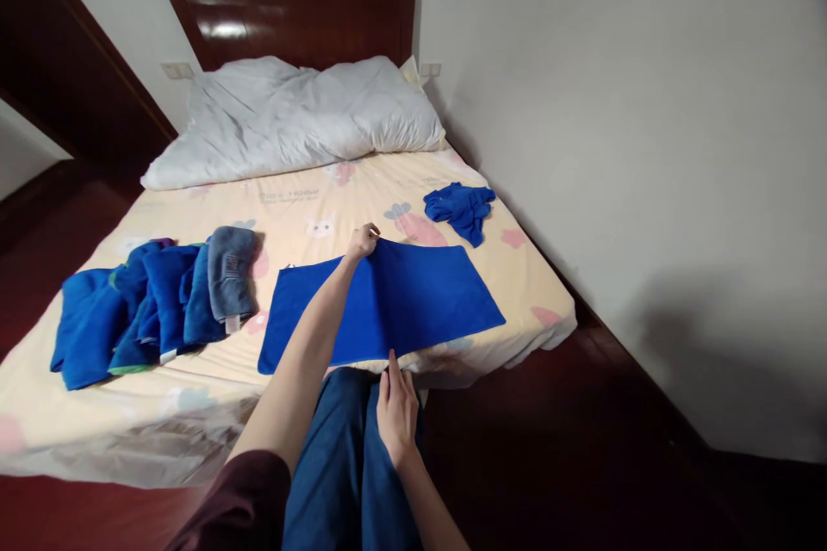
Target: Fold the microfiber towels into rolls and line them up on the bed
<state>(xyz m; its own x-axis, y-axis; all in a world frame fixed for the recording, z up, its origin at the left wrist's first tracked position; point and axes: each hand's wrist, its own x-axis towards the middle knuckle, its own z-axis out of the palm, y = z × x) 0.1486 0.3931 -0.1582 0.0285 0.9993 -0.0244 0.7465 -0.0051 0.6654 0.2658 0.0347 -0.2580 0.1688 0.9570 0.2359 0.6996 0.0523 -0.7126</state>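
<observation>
A rectangular blue cloth (pixel 432 297) lies spread across the near part of the bed, with a raised crease running through its middle. My left hand (pixel 365 239) reaches over it and pinches the far edge at the crease, lifting it slightly. At the near edge, below the same crease, is my right hand (pixel 397 413). Its index finger is stretched out and its tip touches the cloth's edge; the hand grips nothing that I can see. To the left lies an overlapping row of folded blue towels (pixel 96 318), with a grey-blue one (pixel 231 275) at its right end.
A crumpled blue cloth (pixel 460 207) sits near the bed's right edge. The bed (pixel 303 219) has a pale patterned sheet. A bunched grey-white quilt (pixel 297 120) lies against the dark wooden headboard (pixel 303 21). A wall (pixel 646 146) stands on the right.
</observation>
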